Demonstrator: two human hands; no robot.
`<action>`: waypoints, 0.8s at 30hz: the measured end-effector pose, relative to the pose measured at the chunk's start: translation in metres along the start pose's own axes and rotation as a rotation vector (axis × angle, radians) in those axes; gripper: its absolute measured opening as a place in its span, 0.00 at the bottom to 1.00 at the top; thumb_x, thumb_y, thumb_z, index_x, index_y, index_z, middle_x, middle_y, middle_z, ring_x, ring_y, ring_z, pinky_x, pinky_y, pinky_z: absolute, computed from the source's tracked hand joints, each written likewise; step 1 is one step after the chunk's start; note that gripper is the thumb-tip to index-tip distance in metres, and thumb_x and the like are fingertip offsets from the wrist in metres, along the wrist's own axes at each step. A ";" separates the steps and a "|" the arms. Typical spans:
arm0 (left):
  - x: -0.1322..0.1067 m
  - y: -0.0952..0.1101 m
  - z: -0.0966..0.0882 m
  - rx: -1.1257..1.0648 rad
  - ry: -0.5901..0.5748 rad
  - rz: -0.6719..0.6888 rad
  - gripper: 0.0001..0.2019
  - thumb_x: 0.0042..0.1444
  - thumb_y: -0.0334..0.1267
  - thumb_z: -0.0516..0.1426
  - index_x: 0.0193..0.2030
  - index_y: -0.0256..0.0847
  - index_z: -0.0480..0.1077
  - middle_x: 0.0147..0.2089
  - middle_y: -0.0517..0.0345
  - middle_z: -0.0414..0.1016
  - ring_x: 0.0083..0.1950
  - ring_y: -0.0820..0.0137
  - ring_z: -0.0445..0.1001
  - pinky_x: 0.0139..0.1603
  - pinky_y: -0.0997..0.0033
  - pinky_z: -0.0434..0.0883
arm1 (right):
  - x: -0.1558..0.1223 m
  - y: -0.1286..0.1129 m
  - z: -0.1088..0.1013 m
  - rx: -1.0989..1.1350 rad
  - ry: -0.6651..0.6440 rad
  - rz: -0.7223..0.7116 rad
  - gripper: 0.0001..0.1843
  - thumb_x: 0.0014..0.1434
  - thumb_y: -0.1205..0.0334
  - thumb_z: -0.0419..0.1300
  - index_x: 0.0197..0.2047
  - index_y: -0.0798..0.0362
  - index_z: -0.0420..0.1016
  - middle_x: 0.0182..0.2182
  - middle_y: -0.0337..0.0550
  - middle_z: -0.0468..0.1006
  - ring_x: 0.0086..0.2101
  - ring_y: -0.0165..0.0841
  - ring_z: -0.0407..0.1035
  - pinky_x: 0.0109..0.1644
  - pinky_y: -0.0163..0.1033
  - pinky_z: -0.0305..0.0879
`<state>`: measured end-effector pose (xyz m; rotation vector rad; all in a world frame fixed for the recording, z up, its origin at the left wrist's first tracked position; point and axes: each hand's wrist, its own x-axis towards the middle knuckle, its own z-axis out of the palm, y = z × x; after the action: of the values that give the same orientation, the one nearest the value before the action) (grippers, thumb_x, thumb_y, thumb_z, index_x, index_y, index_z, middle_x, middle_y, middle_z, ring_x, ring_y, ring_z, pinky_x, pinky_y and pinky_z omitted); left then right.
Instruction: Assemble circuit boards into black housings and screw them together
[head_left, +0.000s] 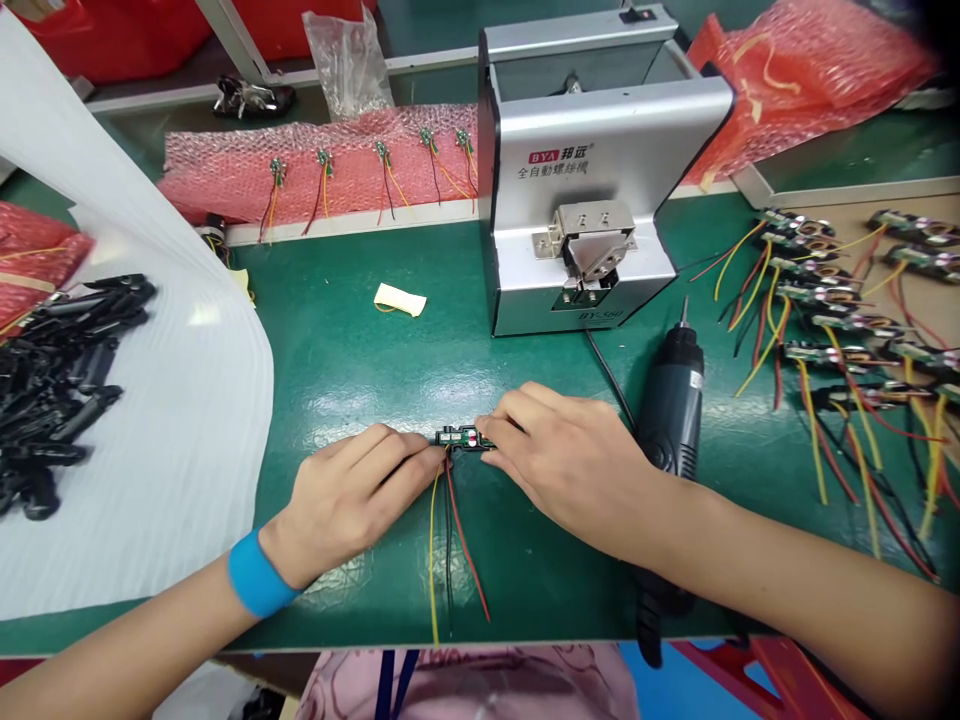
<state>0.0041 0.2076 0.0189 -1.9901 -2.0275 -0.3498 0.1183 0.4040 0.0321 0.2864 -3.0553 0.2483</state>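
Between my hands, just above the green work surface, is a small black plastic housing with a circuit board (456, 438) in it. Yellow, black and red wires (459, 535) hang from it toward the table's front edge. My left hand (360, 485), with a blue band at its wrist, pinches the left end. The fingers of my right hand (559, 455) close on the right end and hide part of it. A dark electric screwdriver (675, 400) lies to the right, partly behind my right forearm.
A silver screw feeder (592, 150) stands at the back. Several wired boards in housings (817, 290) lie at right. Black plastic parts (60, 370) rest on white foam sheet (202, 460) at left. Several small circuit boards (382, 152) lie on pink bubble wrap (345, 190); yellow tape (401, 298) sits mid-table.
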 end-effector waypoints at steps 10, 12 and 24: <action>0.004 0.004 -0.001 0.024 0.020 0.066 0.08 0.55 0.24 0.58 0.42 0.31 0.71 0.36 0.53 0.75 0.32 0.69 0.69 0.28 0.70 0.67 | 0.000 -0.002 0.000 0.000 -0.009 0.008 0.06 0.60 0.63 0.57 0.37 0.56 0.73 0.30 0.45 0.71 0.32 0.33 0.61 0.25 0.37 0.44; 0.003 0.004 0.000 0.012 0.016 0.056 0.07 0.55 0.24 0.58 0.42 0.31 0.70 0.36 0.53 0.74 0.32 0.69 0.70 0.30 0.70 0.68 | 0.000 -0.001 0.000 0.000 -0.009 0.007 0.06 0.60 0.63 0.57 0.37 0.56 0.73 0.30 0.45 0.71 0.32 0.34 0.61 0.26 0.37 0.44; -0.004 0.012 0.004 -0.040 -0.005 -0.038 0.11 0.54 0.23 0.59 0.45 0.31 0.70 0.37 0.53 0.74 0.34 0.68 0.69 0.31 0.69 0.68 | 0.000 -0.002 -0.001 0.010 -0.020 0.000 0.06 0.61 0.64 0.55 0.37 0.57 0.72 0.31 0.46 0.71 0.32 0.34 0.60 0.25 0.38 0.44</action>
<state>0.0165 0.2057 0.0140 -1.9794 -2.0798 -0.3978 0.1189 0.4025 0.0334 0.2917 -3.0746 0.2631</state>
